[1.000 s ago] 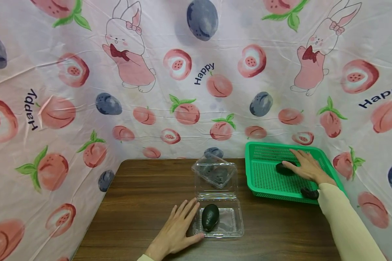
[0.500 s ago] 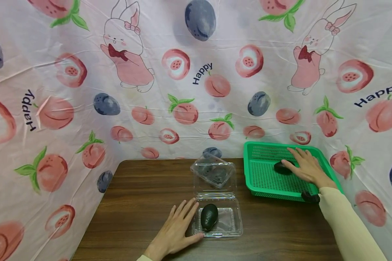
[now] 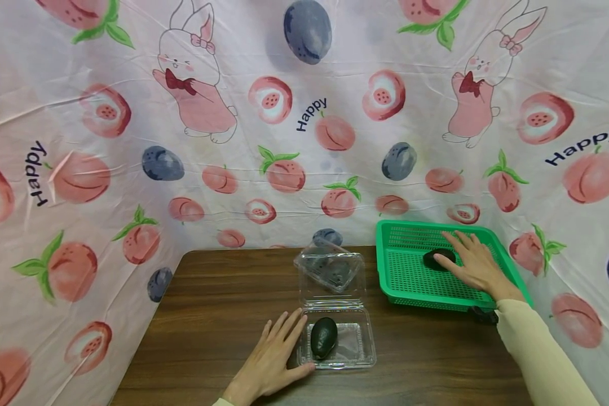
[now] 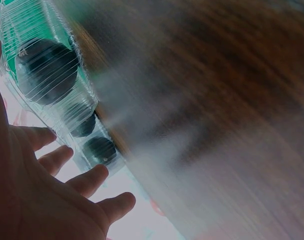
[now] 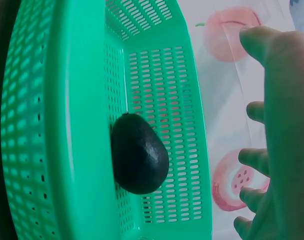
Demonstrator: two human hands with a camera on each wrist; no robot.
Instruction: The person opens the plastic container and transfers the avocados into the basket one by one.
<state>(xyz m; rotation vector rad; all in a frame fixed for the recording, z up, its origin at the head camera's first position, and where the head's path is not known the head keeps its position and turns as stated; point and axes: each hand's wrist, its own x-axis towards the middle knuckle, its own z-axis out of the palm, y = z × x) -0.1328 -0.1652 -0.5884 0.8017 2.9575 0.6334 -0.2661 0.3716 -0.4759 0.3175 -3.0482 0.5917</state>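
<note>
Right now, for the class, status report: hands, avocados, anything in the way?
Left hand spread beside clear container. Right hand over green basket, gripping nothing. One avocado in container, second avocado in basket; nothing seems to block the right hand.

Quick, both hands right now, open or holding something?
Left hand: open at the left edge of the clear container, gripping nothing.
Right hand: open over the green basket, not holding the dark avocado in it.
</note>
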